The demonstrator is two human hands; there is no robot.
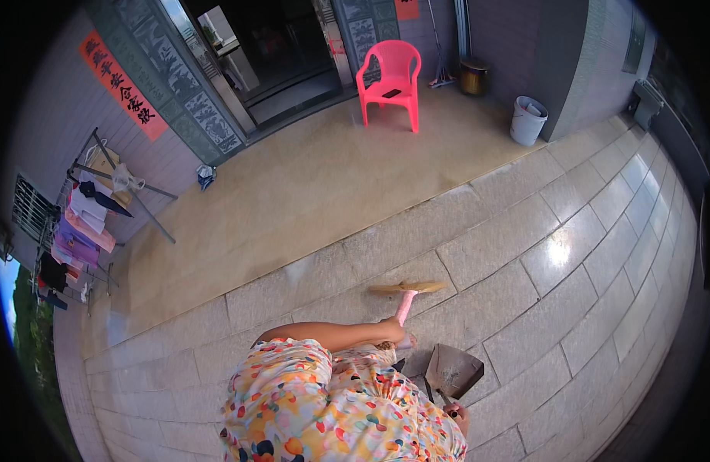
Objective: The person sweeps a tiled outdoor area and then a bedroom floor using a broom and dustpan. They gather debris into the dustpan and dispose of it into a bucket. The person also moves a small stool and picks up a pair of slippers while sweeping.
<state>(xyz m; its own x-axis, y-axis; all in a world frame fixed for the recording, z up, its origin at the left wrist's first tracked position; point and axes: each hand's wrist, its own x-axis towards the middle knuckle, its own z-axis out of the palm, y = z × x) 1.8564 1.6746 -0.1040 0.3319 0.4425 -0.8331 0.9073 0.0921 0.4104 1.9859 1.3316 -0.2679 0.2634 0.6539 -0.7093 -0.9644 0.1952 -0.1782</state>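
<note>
My left hand (393, 330) is closed round the pink handle of a broom (409, 287), whose flat straw-coloured head lies across the grey floor tiles. Near the bottom of the view, my right hand (458, 416) grips the handle of a metal dustpan (453, 369). The dustpan rests low over the tiles to the right of my patterned clothing, its pan holding what looks like a little dust. Part of a foot shows just beyond my left hand. The clothing hides part of my right arm.
A pink plastic chair (392, 81) with a dark flat object on its seat stands by the doorway. A white bucket (528, 121) and a brown bin (474, 77) are at the upper right. A laundry rack (106, 159) stands left, near a crumpled bag (205, 176).
</note>
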